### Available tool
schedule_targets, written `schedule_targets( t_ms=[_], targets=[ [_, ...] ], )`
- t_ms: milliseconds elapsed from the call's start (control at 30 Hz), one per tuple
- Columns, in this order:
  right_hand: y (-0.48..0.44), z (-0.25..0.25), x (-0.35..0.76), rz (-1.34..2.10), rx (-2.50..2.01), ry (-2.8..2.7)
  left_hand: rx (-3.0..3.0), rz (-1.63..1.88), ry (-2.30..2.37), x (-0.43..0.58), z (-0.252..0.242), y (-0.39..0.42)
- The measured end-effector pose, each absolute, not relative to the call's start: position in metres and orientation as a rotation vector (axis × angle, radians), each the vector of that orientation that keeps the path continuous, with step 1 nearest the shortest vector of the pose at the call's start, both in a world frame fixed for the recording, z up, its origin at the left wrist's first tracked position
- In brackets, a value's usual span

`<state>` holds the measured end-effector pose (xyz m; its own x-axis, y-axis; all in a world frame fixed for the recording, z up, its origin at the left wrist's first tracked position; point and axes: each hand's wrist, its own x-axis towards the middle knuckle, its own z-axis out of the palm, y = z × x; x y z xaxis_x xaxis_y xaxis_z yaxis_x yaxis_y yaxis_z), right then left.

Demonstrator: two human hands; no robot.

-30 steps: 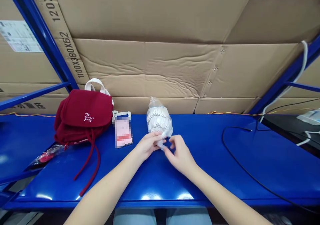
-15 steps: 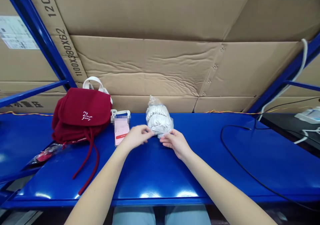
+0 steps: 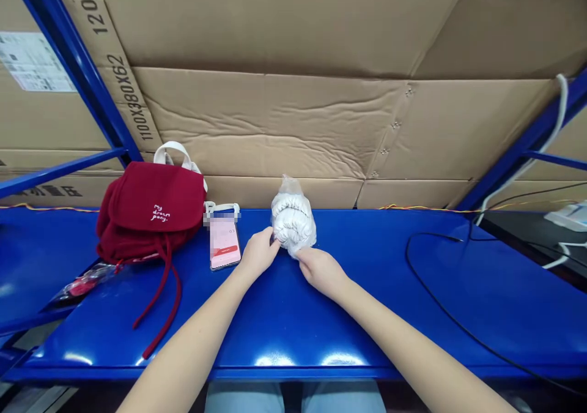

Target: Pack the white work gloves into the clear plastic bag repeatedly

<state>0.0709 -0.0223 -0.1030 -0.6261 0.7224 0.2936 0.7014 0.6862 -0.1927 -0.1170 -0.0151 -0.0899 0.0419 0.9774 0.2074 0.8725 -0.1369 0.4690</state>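
A bundle of white ruffled fabric in a clear plastic bag [image 3: 292,222] stands on the blue steel shelf [image 3: 293,321], its loose plastic end sticking up. My left hand [image 3: 259,254] grips its lower left side with the fingertips. My right hand [image 3: 321,272] presses against its lower right side, with the fingers tucked against the plastic. The bag's lower end is partly hidden behind my right hand.
To the left lie a phone with a pink screen [image 3: 224,245], a dark red fabric bag [image 3: 149,208] with drawstrings, and a red item in clear wrap [image 3: 85,286]. A black cable [image 3: 440,284] curves across the right of the shelf. Cardboard boxes [image 3: 275,131] stand behind.
My hands have moved from the bag's lower end to either side of the bundle. The bundle now stands more upright, and the view has shifted slightly.
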Motion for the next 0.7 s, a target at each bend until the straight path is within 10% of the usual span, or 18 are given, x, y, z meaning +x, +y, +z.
schedule_targets(
  t_ms=[700],
  targets=[
    [-0.023, -0.104, 0.073, 0.136, -1.443, -2.193, 2.118, 0.517, 2.332, -0.098, -0.108, -0.014]
  ],
)
